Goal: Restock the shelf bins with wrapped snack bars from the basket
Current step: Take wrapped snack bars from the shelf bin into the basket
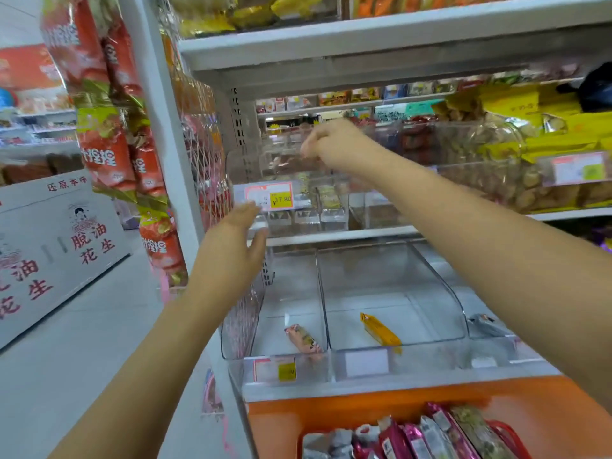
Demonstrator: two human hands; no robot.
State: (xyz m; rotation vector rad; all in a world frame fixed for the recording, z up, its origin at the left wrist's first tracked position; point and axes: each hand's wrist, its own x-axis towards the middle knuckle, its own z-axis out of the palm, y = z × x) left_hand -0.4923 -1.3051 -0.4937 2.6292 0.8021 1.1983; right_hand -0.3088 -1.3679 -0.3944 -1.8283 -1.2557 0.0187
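Reaching over the upper bin (pixel 288 160) at mid-frame, the right hand (pixel 326 144) curled blurred fingers, around what I could not tell, the left hand (pixel 238 233) lay flat-fingered by its price tag (pixel 269 196), and restocking probably next required snack bars (pixel 430 435) from the basket (pixel 505 430), bottom right.

Left: strip of red snack bags (pixel 106 154) hangs beside white upright (pixel 162 134). Far left: white display box (pixel 49 246), red characters printed on it, stands on grey floor (pixel 82 342). Centre: price label (pixel 269 197) reads 17.80. Top: yellow packets (pixel 251 11). Right: clear bags of brown biscuits (pixel 526 190) below yellow packs (pixel 530 104).
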